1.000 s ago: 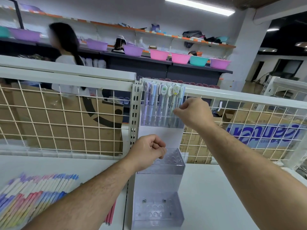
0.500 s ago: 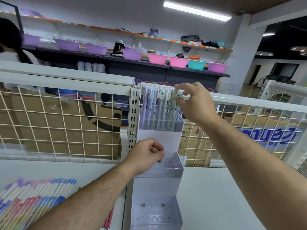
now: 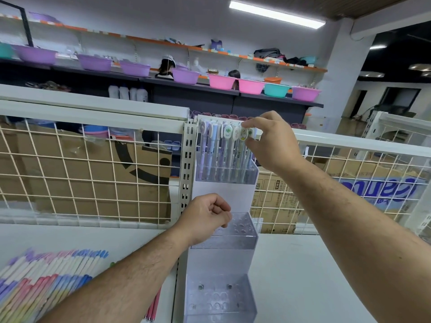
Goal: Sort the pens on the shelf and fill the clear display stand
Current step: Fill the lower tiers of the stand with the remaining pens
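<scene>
Right hand (image 3: 272, 145) pinched charm-topped cap of pen (image 3: 243, 134) between thumb and forefinger, pen standing in crowded top tier of clear display stand (image 3: 221, 252). Left hand (image 3: 205, 217) curled at middle tier's rim; could not tell whether it gripped anything. Middle, bottom tiers empty. Unsorted pens (image 3: 46, 276) lay on shelf (image 3: 314, 276), lower left. Risks: cap pulling off instead of pen; neighbours dragged askew in tight row; tall stand tipping if left hand not bracing.

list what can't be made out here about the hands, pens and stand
- Head view: whether the left hand holds anything; its curled fingers hide the palm.
- Head view: loose pens on the shelf, cut off by the left edge and forearm.
- Head view: clear display stand's upper right corner, behind the right hand pinching a pen.
</scene>
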### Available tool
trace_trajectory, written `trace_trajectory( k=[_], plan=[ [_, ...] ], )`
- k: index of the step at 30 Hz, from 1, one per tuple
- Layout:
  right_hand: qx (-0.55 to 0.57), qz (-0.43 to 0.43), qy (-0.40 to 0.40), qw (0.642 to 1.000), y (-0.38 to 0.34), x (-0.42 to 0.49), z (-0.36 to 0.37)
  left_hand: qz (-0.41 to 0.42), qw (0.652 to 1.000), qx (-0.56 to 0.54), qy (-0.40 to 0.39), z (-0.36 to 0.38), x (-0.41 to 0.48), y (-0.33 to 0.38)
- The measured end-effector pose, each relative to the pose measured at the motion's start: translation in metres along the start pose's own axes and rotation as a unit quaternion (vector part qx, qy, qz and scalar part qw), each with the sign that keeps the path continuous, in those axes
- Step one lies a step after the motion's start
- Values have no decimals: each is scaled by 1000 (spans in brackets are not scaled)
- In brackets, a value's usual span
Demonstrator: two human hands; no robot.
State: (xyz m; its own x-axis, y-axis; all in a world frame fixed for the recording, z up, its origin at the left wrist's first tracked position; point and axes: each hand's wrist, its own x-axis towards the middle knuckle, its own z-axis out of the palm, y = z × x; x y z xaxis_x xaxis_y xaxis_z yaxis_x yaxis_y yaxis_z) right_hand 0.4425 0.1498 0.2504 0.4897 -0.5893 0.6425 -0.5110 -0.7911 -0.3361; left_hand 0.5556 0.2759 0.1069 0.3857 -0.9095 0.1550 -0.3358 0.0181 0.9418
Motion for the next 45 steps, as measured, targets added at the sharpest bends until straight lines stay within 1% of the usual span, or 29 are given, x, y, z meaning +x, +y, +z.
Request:
trace_trajectory(
  k=[3, 7, 9, 12, 14, 17, 19, 22, 25, 31, 36, 45],
  plan=[
    [-3, 14, 17, 1000, 2, -9, 4, 3, 1000, 0, -3, 0, 1, -1],
    [2, 68, 39, 997, 9, -34, 12, 6, 1000, 3, -1, 0, 1, -1],
    [-17, 77, 17, 997, 12, -49, 16, 4, 1000, 7, -5, 0, 1, 2],
    [-79, 74, -61, 992, 17, -68, 20, 12, 1000, 8, -12, -3, 4, 5],
    [-113, 80, -115, 984, 17, -78, 19, 48, 996, 73, 2, -5, 5, 7],
    [-137, 97, -167, 972, 11, -89, 17, 110, 972, 209, 9, -14, 3, 12],
    [-140, 112, -184, 966, 6, -96, 16, 134, 951, 280, -6, -20, 1, 15],
    [-136, 131, -189, 964, -2, -107, 15, 153, 932, 329, -18, -27, -1, 16],
    [-135, 145, -186, 962, -11, -115, 13, 164, 926, 340, -21, -31, -3, 14],
    [-149, 148, -174, 962, -25, -135, 11, 176, 922, 345, -30, -39, -16, 12],
    [-132, 125, -183, 966, -39, -147, 9, 156, 922, 353, -31, -50, -41, 13],
    [-65, 72, -232, 968, -69, -180, 18, 101, 929, 355, 19, -64, -107, 14]
  ],
)
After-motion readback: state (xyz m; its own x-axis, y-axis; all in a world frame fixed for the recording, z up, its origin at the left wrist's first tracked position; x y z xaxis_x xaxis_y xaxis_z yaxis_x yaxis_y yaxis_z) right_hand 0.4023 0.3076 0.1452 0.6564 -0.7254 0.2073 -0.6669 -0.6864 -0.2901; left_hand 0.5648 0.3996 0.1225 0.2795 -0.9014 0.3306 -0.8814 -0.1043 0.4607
